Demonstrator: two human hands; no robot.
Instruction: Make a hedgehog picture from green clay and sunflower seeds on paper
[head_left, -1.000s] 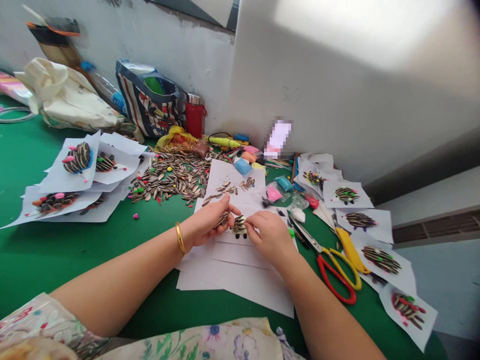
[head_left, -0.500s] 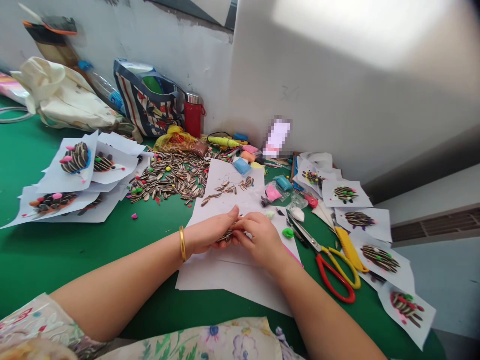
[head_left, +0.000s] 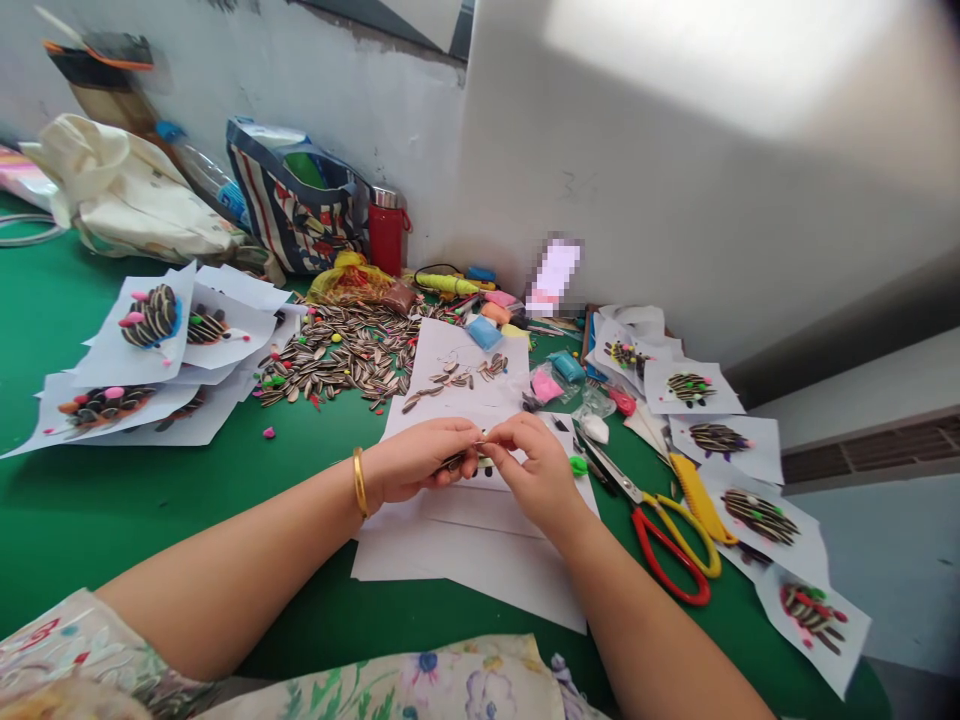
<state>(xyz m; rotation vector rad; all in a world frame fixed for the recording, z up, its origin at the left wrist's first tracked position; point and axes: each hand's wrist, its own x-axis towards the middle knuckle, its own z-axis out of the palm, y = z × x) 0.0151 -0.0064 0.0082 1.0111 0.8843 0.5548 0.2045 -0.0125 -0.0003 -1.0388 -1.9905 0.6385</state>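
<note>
Over the white paper in front of me, my left hand is curled around several striped sunflower seeds. My right hand pinches with thumb and forefinger at the tips of the left fingers, on what looks like a single sunflower seed. Beneath the fingers, part of a light green and dark figure shows on the paper; the hands hide most of it. Loose seeds lie on the sheet just beyond. A green clay lump sits beside my right hand.
A heap of sunflower seeds spreads at the back left. Scissors and a yellow cutter lie to the right. Finished seed-and-clay pictures line the right edge and the left. Clay packets and a red flask stand behind.
My right hand has shifted slightly right and its fingertips have risen. Both hands have drawn a little apart, uncovering part of the figure on the paper. The left hand keeps its seeds.
</note>
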